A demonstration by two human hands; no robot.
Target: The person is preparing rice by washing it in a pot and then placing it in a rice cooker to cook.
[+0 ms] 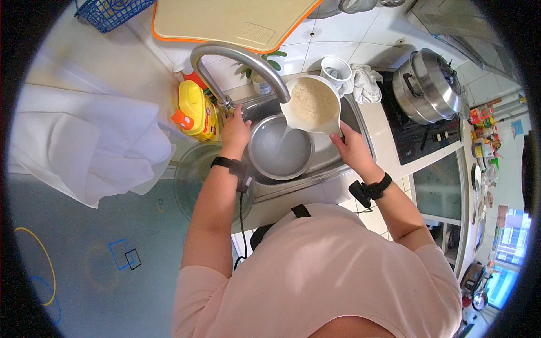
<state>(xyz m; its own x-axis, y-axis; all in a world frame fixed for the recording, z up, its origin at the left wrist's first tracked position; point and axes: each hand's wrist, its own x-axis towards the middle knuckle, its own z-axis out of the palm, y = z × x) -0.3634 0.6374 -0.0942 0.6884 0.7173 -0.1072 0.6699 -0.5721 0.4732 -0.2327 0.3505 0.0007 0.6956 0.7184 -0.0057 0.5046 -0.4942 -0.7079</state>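
Observation:
My right hand (357, 150) grips the handle of a white pouring pot (334, 123) holding pale rice grains (312, 101). The pot is tilted over the sink, and cloudy water (284, 137) runs from its lip into a round metal basin (253, 150). Whitish liquid stands in that basin, which sits in the stainless steel sink (334, 154). At the base of the curved metal faucet (241, 51) is my left hand (236, 133), its thumb and forefinger apart. Whether the fingers grip the faucet's lever is hidden. The faucet's mouth hangs beside the pot's left rim.
Left of the sink stand a yellow jug with an orange cap (195, 110) and a clear round tub (190, 181). A white cup (336, 69) and a rag (365, 84) lie behind. A steel steamer pot (427, 86) rests on the black cooktop (416, 145). A cutting board (228, 21) leans behind the faucet.

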